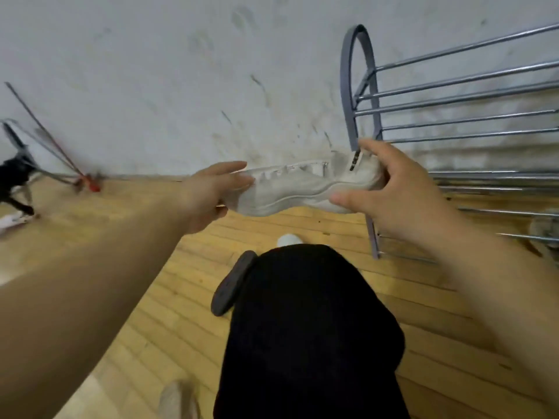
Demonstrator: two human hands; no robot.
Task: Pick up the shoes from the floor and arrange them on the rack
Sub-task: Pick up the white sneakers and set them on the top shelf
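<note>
A white sneaker (302, 186) hangs in the air on its side, sole facing me, in front of the wall. My left hand (208, 195) grips its toe end and my right hand (393, 192) grips its heel end. The metal shoe rack (453, 116) with a grey arched side frame and chrome bars stands right of the sneaker, against the wall. A dark grey slipper (231, 285) lies on the wooden floor beside my knee. A light shoe (178, 400) shows at the bottom edge.
My black-trousered knee (308, 328) fills the lower middle, with a white sock toe (289, 239) beyond it. At the far left lie black gear and thin red and grey rods (45, 152) against the wall. A greyish item (544, 228) sits low in the rack.
</note>
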